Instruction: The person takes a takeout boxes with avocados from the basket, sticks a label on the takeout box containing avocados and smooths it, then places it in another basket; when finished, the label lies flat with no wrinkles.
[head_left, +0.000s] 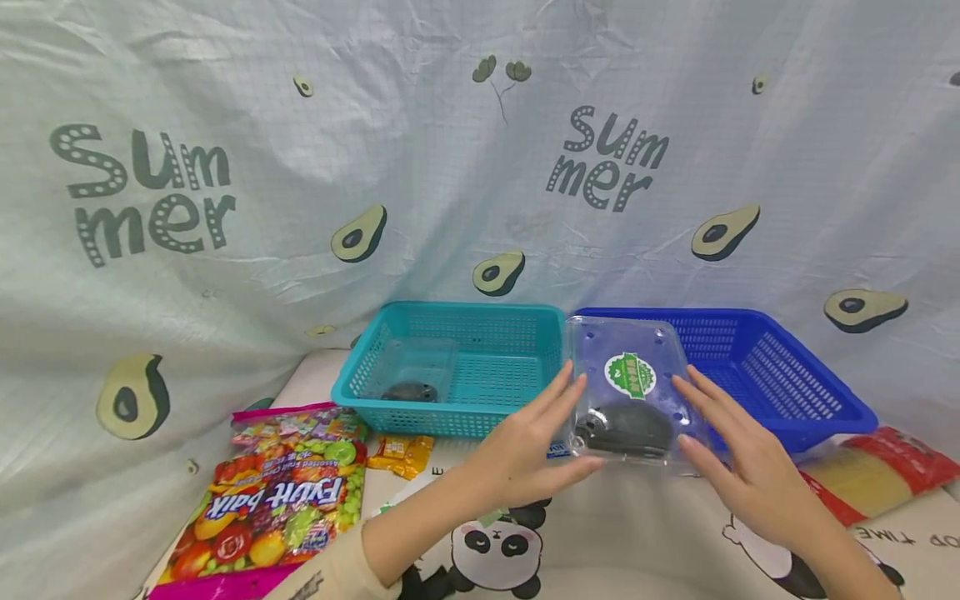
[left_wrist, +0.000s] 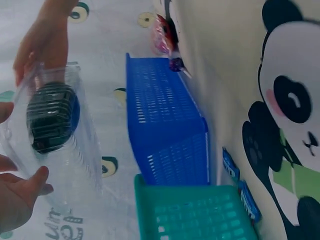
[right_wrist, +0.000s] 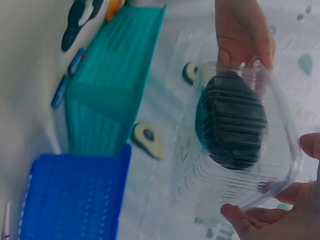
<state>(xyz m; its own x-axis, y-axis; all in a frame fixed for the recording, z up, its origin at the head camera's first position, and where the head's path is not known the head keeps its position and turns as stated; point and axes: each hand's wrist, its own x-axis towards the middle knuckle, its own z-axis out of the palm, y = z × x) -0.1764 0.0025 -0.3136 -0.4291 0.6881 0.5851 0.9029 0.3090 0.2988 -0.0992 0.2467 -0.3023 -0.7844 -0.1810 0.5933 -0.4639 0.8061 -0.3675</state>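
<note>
A clear plastic clamshell box (head_left: 588,346) with a green and white label (head_left: 631,375) is held up, tilted, by both hands. One dark avocado (head_left: 630,429) lies inside, at the box's lower end. My left hand (head_left: 525,454) grips the left side, fingers on the edge and thumb near the bottom. From the opposite side, my right hand (head_left: 738,450) holds it between fingers and thumb. The box's ribbed bottom (right_wrist: 215,185) shows in the right wrist view. Behind it stand a teal basket (head_left: 450,410) and, partly covered by the box, a blue basket (head_left: 817,408).
Another clear box (head_left: 420,358) with a dark avocado sits in the teal basket. A fruit candy bag (head_left: 277,492) lies at left, a small yellow packet (head_left: 401,454) beside it. A red and yellow bag (head_left: 877,471) lies at right. Small blue packets (left_wrist: 248,200) lie before the baskets.
</note>
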